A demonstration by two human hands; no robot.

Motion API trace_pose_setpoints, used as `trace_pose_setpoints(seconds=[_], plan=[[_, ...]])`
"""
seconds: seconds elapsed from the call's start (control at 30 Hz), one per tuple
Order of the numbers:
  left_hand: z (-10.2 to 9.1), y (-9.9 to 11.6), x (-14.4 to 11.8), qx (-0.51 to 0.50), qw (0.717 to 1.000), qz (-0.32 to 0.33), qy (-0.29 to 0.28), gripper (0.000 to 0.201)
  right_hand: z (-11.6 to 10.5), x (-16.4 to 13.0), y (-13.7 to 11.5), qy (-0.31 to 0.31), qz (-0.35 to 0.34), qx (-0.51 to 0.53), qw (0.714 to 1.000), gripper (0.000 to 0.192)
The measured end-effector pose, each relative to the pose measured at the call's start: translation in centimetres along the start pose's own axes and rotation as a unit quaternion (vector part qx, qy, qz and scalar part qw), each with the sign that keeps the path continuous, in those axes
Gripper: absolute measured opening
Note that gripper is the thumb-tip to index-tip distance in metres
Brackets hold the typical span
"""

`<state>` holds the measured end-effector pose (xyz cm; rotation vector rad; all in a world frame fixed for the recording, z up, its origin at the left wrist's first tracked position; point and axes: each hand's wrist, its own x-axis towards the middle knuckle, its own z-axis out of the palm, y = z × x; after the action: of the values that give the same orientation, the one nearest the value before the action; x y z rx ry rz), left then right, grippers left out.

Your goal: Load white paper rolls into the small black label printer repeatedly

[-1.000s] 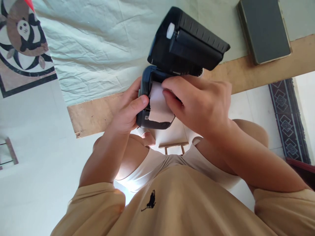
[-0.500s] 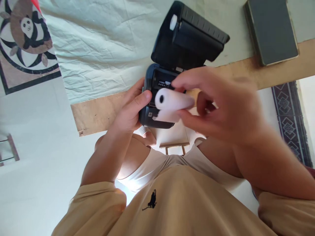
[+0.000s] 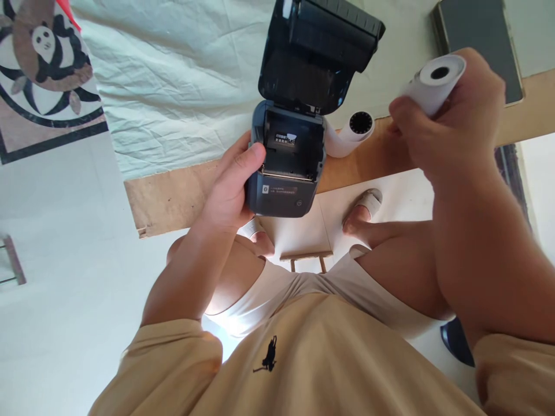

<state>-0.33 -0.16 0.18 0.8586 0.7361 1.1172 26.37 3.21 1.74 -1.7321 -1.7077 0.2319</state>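
My left hand [image 3: 236, 182] grips the left side of a dark portable label printer [image 3: 281, 199], thumb on its top edge. The printer's lid [image 3: 314, 58] is swung up, and its paper bay shows a small label and no roll inside. Off to the right, my right hand [image 3: 462, 110] is closed around a white paper roll [image 3: 433, 84], its dark core hole facing up. A second white roll [image 3: 351, 136], with a wider dark core, lies at the table edge just right of the printer, partly hidden behind it.
A pale green cloth [image 3: 173, 86] covers the table, with a bare wooden edge [image 3: 169, 199] in front. At the upper right lies a dark flat tablet-like object [image 3: 472, 40]. A panda picture [image 3: 47, 75] is at the upper left. My legs are under the table edge.
My right hand has moved from the printer's bay to the right, carrying the paper roll away. The second roll now shows beside the printer. My left hand still holds the printer.
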Motion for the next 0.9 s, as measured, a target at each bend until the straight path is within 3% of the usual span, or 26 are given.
trace_pose_setpoints(seconds=[0.1,0.33,0.43,0.5,0.57,0.67,0.8,0.9], plan=[[-0.1,-0.1,-0.1,-0.002,1.000,-0.001,-0.007,0.032,-0.5,0.3,-0.3,0.007,0.008,-0.091,0.996,0.032],[0.1,0.2,-0.1,-0.003,1.000,-0.012,-0.008,0.033,-0.8,0.2,0.6,-0.050,0.013,-0.099,0.994,0.045],[0.2,0.3,-0.1,0.004,1.000,-0.007,-0.001,0.029,-1.4,-0.7,0.1,0.012,-0.088,-0.089,0.992,0.047],[0.3,0.4,-0.1,0.003,1.000,-0.014,-0.003,0.028,-1.8,-1.5,-0.7,0.075,-0.154,-0.073,0.982,0.037],[0.3,0.4,-0.2,0.002,1.000,-0.022,-0.002,0.028,-1.9,-2.5,-1.8,0.081,-0.165,-0.030,0.982,0.026],[0.4,0.4,-0.2,0.011,1.000,-0.026,0.005,0.029,-1.1,-3.5,-3.2,-0.019,-0.148,0.030,0.988,0.034],[0.5,0.5,-0.2,0.031,0.999,-0.013,0.009,0.029,0.8,-3.6,-3.8,-0.147,-0.092,-0.013,0.985,0.055],[0.6,0.5,-0.1,0.028,1.000,-0.009,0.005,0.027,1.5,-3.4,-3.7,-0.185,-0.054,-0.053,0.980,0.053]])
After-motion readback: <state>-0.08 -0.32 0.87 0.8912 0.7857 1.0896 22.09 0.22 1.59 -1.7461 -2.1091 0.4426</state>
